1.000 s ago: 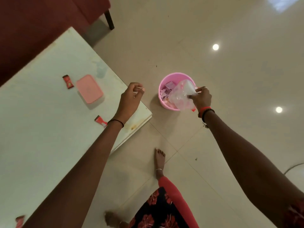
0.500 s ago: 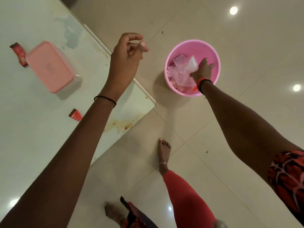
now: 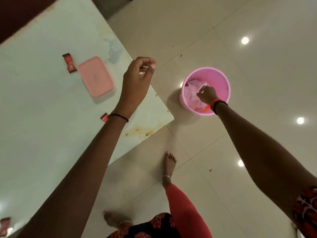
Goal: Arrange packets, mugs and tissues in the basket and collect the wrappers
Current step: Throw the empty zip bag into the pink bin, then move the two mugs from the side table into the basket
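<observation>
A pink bucket (image 3: 223, 79) stands on the floor beside the table corner. My right hand (image 3: 206, 95) reaches down inside it, its fingers closed on a crumpled clear plastic bag (image 3: 192, 93) that lies on the wrappers in the bucket. My left hand (image 3: 137, 79) hovers above the table's corner with the fingers curled, pinching a small white scrap (image 3: 142, 73). Red wrappers lie on the pale green table (image 3: 42, 117): one (image 3: 69, 63) next to the pink box, one (image 3: 104, 116) partly hidden under my left wrist, one (image 3: 5, 223) at the near left edge.
A closed pink lidded box (image 3: 96, 76) sits on the table left of my left hand. The table corner (image 3: 172, 117) points toward the bucket and has brown stains near it. My bare foot (image 3: 169, 162) stands on the tiled floor below the bucket. A dark red seat is at the top left.
My right hand has gone from above the bucket's rim down into it with the plastic bag. My left hand stayed raised over the table corner, fingers still pinched.
</observation>
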Available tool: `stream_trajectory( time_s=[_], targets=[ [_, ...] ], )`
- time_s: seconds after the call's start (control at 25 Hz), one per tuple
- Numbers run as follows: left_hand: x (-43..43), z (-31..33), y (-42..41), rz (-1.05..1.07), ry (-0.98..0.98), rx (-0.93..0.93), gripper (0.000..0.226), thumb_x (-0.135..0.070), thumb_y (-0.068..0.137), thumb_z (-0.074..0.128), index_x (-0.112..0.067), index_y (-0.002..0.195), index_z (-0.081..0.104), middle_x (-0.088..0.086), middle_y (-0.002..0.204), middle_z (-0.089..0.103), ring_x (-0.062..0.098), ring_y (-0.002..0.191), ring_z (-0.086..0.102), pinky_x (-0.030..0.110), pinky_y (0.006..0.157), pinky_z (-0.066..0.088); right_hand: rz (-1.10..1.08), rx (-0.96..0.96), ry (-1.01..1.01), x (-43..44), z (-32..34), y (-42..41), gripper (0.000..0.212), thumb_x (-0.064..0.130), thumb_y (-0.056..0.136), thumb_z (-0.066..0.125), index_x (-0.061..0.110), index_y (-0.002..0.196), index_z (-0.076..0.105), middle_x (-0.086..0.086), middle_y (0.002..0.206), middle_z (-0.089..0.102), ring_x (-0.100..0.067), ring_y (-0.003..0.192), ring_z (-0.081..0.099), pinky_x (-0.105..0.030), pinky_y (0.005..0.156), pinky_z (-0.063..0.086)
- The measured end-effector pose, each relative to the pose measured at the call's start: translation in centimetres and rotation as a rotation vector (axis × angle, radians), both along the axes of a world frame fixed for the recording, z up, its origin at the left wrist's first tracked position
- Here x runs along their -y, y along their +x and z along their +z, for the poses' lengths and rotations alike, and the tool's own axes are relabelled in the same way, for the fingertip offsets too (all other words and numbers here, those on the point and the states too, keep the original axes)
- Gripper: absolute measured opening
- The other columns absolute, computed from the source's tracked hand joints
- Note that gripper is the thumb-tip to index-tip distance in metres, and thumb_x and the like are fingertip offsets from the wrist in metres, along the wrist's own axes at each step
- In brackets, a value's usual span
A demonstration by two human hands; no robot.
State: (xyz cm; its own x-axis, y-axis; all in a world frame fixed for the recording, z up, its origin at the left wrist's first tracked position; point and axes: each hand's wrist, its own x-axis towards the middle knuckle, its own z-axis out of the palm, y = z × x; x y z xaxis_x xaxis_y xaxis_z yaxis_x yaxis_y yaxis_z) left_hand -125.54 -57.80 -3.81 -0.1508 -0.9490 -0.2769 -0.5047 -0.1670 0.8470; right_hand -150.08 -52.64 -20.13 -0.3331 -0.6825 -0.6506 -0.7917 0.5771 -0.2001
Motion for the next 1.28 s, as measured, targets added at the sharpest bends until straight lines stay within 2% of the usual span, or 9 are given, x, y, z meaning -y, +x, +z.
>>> stream_trajectory(
  time_s=[0.16, 0.24, 0.36, 0.44, 0.56, 0.64, 0.96, 1.16, 1.28],
  targets=[
    [-1.7, 4.3, 3.9, 0.098, -0.034, -0.065, 0.019, -0.020, 0.094, 0.050, -0.013, 0.108, 0.061, 0.000, 0.112, 0.064, 0.005, 0.096, 0.056, 0.001, 0.077, 0.040, -0.295, 0.085, -0.333, 0.8, 8.3, 4.5, 0.022, 0.007, 0.091, 0.046, 0.001, 0.084, 0.066, -0.022, 0.100, 0.066, -0.033, 0.094, 0.060, -0.041, 0.092, 0.046],
    [-3.3, 6.6, 6.9, 0.145, -0.063, -0.068, 0.019, -0.020, 0.094, 0.050, -0.012, 0.109, 0.059, 0.001, 0.113, 0.063, 0.005, 0.096, 0.056, 0.000, 0.077, 0.039, -0.346, 0.146, -0.417, 0.8, 12.8, 8.4, 0.018, 0.008, 0.090, 0.048, 0.006, 0.092, 0.066, -0.017, 0.109, 0.064, -0.030, 0.099, 0.059, -0.039, 0.097, 0.046],
    [-6.3, 10.1, 12.4, 0.235, -0.084, -0.086, 0.022, -0.018, 0.094, 0.051, -0.009, 0.114, 0.056, 0.001, 0.112, 0.062, 0.003, 0.093, 0.056, 0.001, 0.078, 0.039, -0.329, 0.187, -0.531, -0.4, 19.2, 15.3, 0.026, 0.008, 0.090, 0.047, 0.005, 0.110, 0.063, -0.017, 0.122, 0.059, -0.028, 0.112, 0.055, -0.024, 0.095, 0.038],
    [-9.2, 12.3, 17.5, 0.310, -0.111, -0.091, 0.024, -0.019, 0.093, 0.052, -0.009, 0.115, 0.055, -0.005, 0.106, 0.061, -0.006, 0.089, 0.055, -0.001, 0.077, 0.039, -0.265, 0.229, -0.573, -2.3, 23.2, 21.1, 0.026, 0.007, 0.090, 0.046, 0.005, 0.110, 0.062, -0.016, 0.123, 0.056, -0.026, 0.114, 0.052, -0.020, 0.088, 0.033],
    [-14.2, 14.6, 25.9, 0.425, -0.127, -0.090, 0.023, -0.021, 0.093, 0.053, -0.012, 0.115, 0.055, -0.011, 0.100, 0.060, -0.015, 0.087, 0.054, -0.002, 0.076, 0.039, -0.132, 0.304, -0.615, -5.7, 27.6, 30.2, 0.024, 0.006, 0.090, 0.047, 0.004, 0.108, 0.062, -0.015, 0.123, 0.056, -0.027, 0.117, 0.050, -0.023, 0.095, 0.033],
    [-18.1, 15.7, 32.3, 0.529, -0.138, -0.093, 0.023, -0.020, 0.093, 0.053, -0.013, 0.115, 0.054, -0.013, 0.096, 0.060, -0.013, 0.088, 0.055, -0.002, 0.075, 0.039, -0.018, 0.357, -0.626, -8.5, 29.7, 37.1, 0.023, 0.006, 0.090, 0.048, 0.005, 0.108, 0.062, -0.013, 0.123, 0.056, -0.027, 0.118, 0.050, -0.027, 0.100, 0.034],
    [-33.7, 19.0, 55.6, 0.891, -0.197, -0.021, 0.024, -0.018, 0.092, 0.053, -0.014, 0.115, 0.053, -0.008, 0.097, 0.061, -0.003, 0.089, 0.056, -0.001, 0.073, 0.039, 0.326, 0.569, -0.592, -18.8, 34.1, 64.2, 0.022, 0.004, 0.091, 0.048, 0.002, 0.106, 0.063, -0.012, 0.120, 0.058, -0.026, 0.113, 0.052, -0.025, 0.096, 0.035],
    [-42.0, 19.8, 66.3, 1.093, -0.171, -0.011, 0.026, -0.017, 0.092, 0.053, -0.011, 0.117, 0.052, -0.004, 0.097, 0.059, 0.005, 0.087, 0.056, 0.005, 0.074, 0.041, 0.477, 0.672, -0.557, -24.6, 35.3, 78.7, 0.021, 0.000, 0.089, 0.047, -0.002, 0.104, 0.062, -0.015, 0.113, 0.063, -0.030, 0.108, 0.056, -0.034, 0.099, 0.040],
    [-46.2, 19.7, 71.0, 1.215, -0.132, -0.037, 0.029, -0.018, 0.092, 0.053, -0.011, 0.120, 0.050, -0.016, 0.094, 0.057, -0.001, 0.087, 0.056, 0.003, 0.073, 0.042, 0.585, 0.701, -0.485, -27.1, 35.4, 86.0, 0.020, 0.000, 0.088, 0.048, -0.002, 0.103, 0.061, -0.017, 0.109, 0.063, -0.030, 0.105, 0.056, -0.036, 0.099, 0.042]
  ],
)
